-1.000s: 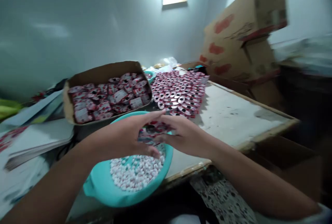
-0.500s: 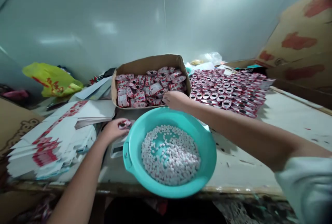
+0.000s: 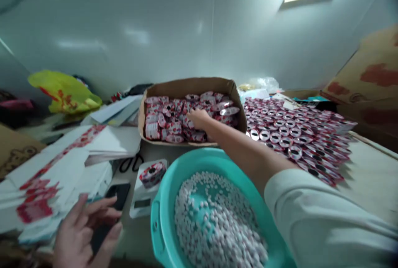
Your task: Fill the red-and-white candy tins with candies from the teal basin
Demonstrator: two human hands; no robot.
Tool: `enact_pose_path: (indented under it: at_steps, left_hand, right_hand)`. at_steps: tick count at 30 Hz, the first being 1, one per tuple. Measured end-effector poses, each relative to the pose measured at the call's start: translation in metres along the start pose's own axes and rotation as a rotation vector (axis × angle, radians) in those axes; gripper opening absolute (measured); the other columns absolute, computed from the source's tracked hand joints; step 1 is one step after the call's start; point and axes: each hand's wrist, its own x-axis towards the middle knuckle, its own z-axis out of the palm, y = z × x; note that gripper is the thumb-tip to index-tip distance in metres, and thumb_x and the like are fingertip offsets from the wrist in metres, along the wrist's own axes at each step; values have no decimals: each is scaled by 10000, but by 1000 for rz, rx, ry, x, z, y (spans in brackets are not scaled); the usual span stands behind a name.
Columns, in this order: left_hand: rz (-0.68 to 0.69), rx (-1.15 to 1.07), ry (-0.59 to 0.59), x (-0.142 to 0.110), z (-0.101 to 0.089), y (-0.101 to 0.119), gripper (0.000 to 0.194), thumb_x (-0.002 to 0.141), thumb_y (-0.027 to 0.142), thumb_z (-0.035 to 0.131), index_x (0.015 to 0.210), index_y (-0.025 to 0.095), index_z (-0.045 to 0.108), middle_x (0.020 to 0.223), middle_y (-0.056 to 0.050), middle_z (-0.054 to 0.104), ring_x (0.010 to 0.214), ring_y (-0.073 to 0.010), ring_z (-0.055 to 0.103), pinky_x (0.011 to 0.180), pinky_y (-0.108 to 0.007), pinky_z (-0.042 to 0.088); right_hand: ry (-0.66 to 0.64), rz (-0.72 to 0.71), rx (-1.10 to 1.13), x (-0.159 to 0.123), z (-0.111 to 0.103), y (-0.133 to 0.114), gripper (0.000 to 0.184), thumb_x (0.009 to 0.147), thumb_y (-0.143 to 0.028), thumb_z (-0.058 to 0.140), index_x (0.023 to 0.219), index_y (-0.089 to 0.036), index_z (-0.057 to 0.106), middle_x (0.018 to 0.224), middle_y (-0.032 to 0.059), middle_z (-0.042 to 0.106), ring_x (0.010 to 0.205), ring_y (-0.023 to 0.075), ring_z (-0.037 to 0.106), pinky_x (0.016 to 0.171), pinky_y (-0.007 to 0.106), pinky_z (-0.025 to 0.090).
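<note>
My left hand (image 3: 88, 230) is held low at the left, empty, fingers spread, above a dark phone (image 3: 120, 193). Beside it a red-and-white patterned packet (image 3: 152, 175) rests on a small white scale (image 3: 139, 209) with a dark display. My right hand (image 3: 199, 118) reaches into a cardboard box (image 3: 194, 82) full of similar packets (image 3: 174, 127). Its fingers are among the packets; blur hides whether they grip one. Under my right forearm stands a turquoise basin (image 3: 164, 214) with many small whitish pellets (image 3: 214, 222).
Rows of standing packets (image 3: 289, 131) with open tops cover the table's right side. Flattened white-and-red cartons (image 3: 71, 152) and scissors (image 3: 132, 163) lie left. A yellow bag (image 3: 66, 96) sits behind; a large carton (image 3: 370, 77) stands far right.
My left hand has let go of the packet, now on the scale, and drawn back toward me. My right hand has moved deeper into the box. The view has shifted.
</note>
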Motion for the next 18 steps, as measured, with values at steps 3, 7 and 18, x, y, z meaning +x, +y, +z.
enact_pose_path:
  at_steps: [3, 7, 18]
  left_hand:
    - [-76, -69, -4, 3, 13, 18, 647, 812, 337, 733, 1404, 280, 480, 1056, -43, 688, 785, -156, 682, 764, -279, 591]
    - [174, -142, -156, 23, 61, 40, 997, 732, 340, 809, 1541, 281, 229, 1296, -121, 594, 1063, -242, 659, 906, -397, 572]
    - [137, 124, -755, 26, 119, 63, 846, 583, 474, 863, 1260, 245, 409, 1142, -60, 635, 1035, -269, 650, 860, -364, 523]
  right_hand:
    - [40, -36, 29, -16, -20, -7, 586, 783, -252, 687, 1325, -107, 518, 1350, 235, 526, 1197, 365, 526, 922, 438, 463]
    - [83, -124, 315, -92, -51, -36, 507, 833, -499, 649, 1181, -135, 586, 1110, 107, 648, 942, 221, 597, 750, 308, 457]
    - [-734, -26, 687, -209, -16, -33, 632, 892, -640, 527, 1379, -241, 576, 1398, 101, 580, 1190, 259, 592, 968, 363, 503]
